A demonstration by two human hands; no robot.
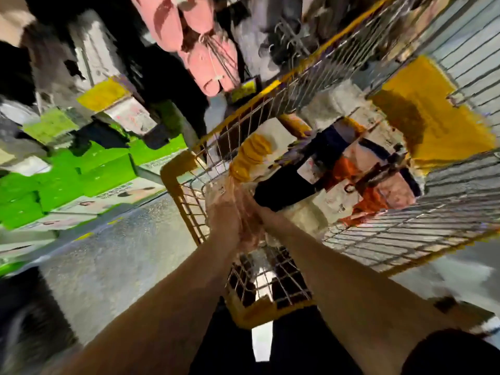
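Observation:
The frame is tilted and heavily blurred. A wire shopping cart (173, 174) with yellow trim fills the middle and right. Both my bare arms reach over its near corner. My left hand (224, 215) and my right hand (253, 212) meet there, close together. A clear pack with yellow pieces inside (250, 155) rises from between them, over the cart's inside. My left hand's fingers seem curled round the pack's lower end. My right hand is mostly hidden behind the left and smeared. Inside the cart lie a black item (284, 185) and orange-and-white packages (370, 190).
A yellow panel (433, 117) lies at the cart's far end. Green boxes (81, 171) are stacked on low shelving at the left. Pink items (205, 58) hang above. Grey floor (113, 253) runs between the shelving and the cart.

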